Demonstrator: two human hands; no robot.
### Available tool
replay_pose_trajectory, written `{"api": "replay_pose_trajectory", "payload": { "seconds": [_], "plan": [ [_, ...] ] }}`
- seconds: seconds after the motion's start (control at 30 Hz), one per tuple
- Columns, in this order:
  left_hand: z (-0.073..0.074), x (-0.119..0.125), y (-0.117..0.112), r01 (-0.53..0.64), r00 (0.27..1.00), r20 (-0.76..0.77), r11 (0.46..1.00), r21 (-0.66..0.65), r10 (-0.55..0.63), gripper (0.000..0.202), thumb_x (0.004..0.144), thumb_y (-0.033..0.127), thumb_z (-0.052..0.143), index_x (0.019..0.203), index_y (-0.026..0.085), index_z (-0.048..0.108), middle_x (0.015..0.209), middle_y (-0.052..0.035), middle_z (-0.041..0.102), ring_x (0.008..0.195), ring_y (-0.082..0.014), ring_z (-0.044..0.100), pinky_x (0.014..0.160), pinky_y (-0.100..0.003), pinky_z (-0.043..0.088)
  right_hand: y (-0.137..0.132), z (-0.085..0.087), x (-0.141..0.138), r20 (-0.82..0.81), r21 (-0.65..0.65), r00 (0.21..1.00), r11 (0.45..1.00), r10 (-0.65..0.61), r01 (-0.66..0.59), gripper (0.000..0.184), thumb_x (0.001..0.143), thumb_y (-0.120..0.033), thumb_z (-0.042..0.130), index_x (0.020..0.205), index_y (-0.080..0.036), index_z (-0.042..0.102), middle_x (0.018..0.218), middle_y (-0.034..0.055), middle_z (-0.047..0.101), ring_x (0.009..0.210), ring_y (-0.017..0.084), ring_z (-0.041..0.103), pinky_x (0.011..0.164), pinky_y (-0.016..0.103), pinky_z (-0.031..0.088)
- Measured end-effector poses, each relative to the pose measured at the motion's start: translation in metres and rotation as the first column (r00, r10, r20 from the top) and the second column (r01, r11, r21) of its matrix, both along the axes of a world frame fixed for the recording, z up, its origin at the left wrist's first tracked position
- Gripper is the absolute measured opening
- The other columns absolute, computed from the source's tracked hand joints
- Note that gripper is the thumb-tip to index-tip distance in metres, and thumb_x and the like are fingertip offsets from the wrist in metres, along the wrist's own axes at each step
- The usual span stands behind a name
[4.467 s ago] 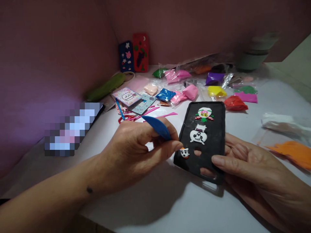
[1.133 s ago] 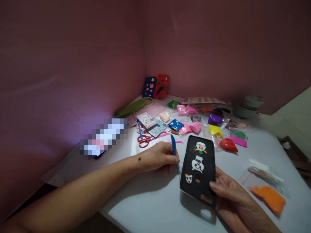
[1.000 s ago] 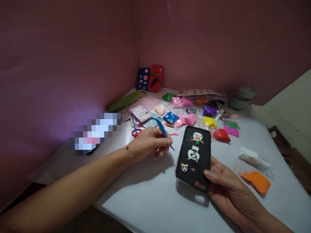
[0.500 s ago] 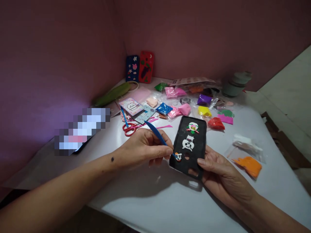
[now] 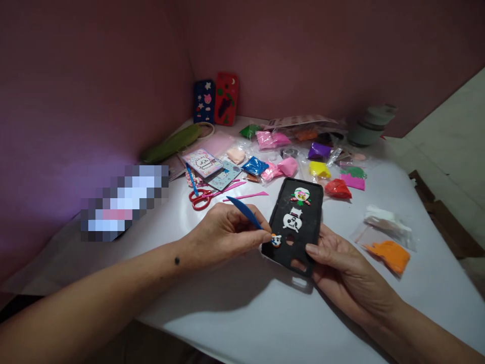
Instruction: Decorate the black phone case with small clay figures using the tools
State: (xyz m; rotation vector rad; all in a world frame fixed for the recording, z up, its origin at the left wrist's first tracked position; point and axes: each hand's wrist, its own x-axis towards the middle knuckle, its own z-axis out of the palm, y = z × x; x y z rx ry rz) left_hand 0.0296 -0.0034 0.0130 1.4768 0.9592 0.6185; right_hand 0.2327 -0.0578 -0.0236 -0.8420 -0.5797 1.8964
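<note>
The left hand (image 5: 231,230) pinches a blue tool (image 5: 244,210) between thumb and fingers, its lower end at a small white-and-orange figure (image 5: 277,241) on a black phone case (image 5: 308,222). The right hand (image 5: 343,255) grips that case by its right edge, tilted above the white bench (image 5: 212,313). Beyond lie red-handled scissors (image 5: 201,199), a blue packet (image 5: 255,166) and, to the right, an orange packet (image 5: 388,254). A red case (image 5: 226,98) leans at the back wall.
</note>
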Motion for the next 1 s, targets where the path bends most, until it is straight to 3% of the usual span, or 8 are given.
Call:
{"api": "replay_pose_trajectory", "payload": {
  "seconds": [0.47, 0.63, 0.77, 1.0],
  "plan": [
    [0.000, -0.003, 0.001, 0.043, 0.999, 0.017, 0.999, -0.016, -0.043, 0.007, 0.076, 0.020, 0.065, 0.072, 0.014, 0.064, 0.054, 0.0042, 0.053, 0.046, -0.0051, 0.045, 0.043, -0.016, 0.036, 0.001, -0.002, 0.000, -0.030, -0.010, 1.000, 1.000, 0.011, -0.011, 0.049, 0.081, -0.008, 0.062, 0.127, -0.019, 0.054, 0.119, 0.0113, 0.066, 0.102, 0.021, 0.064, 0.077, 0.028, 0.053],
    [-0.005, -0.010, 0.009, -0.054, 0.997, 0.057, 0.998, -0.018, 0.055, 0.021, 0.080, 0.032, 0.063, 0.067, 0.015, 0.060, 0.057, 0.0026, 0.054, 0.046, -0.0062, 0.047, 0.042, -0.017, 0.034, 0.002, 0.000, 0.003, -0.094, -0.051, 0.996, 0.999, 0.004, -0.009, 0.055, 0.079, -0.005, 0.061, 0.131, -0.020, 0.051, 0.118, 0.0101, 0.067, 0.097, 0.020, 0.066, 0.078, 0.031, 0.054],
    [-0.012, -0.013, 0.018, -0.117, 0.993, -0.001, 0.988, -0.096, 0.118, 0.028, 0.083, 0.039, 0.060, 0.069, 0.015, 0.057, 0.057, 0.0019, 0.056, 0.043, -0.0052, 0.045, 0.039, -0.016, 0.031, 0.004, 0.001, 0.005, -0.131, -0.064, 0.991, 0.998, 0.018, -0.027, 0.057, 0.076, -0.006, 0.064, 0.130, -0.020, 0.052, 0.114, 0.0093, 0.069, 0.099, 0.021, 0.066, 0.080, 0.032, 0.054],
    [-0.013, -0.013, 0.021, -0.065, 0.998, 0.000, 0.983, -0.173, 0.066, 0.026, 0.083, 0.036, 0.060, 0.069, 0.014, 0.055, 0.055, 0.0032, 0.056, 0.039, -0.0041, 0.042, 0.038, -0.016, 0.030, 0.002, 0.001, 0.005, -0.162, -0.029, 0.985, 0.998, 0.051, -0.057, 0.056, 0.077, -0.007, 0.063, 0.130, -0.020, 0.051, 0.115, 0.0105, 0.069, 0.100, 0.021, 0.066, 0.086, 0.035, 0.052]
  ]
}}
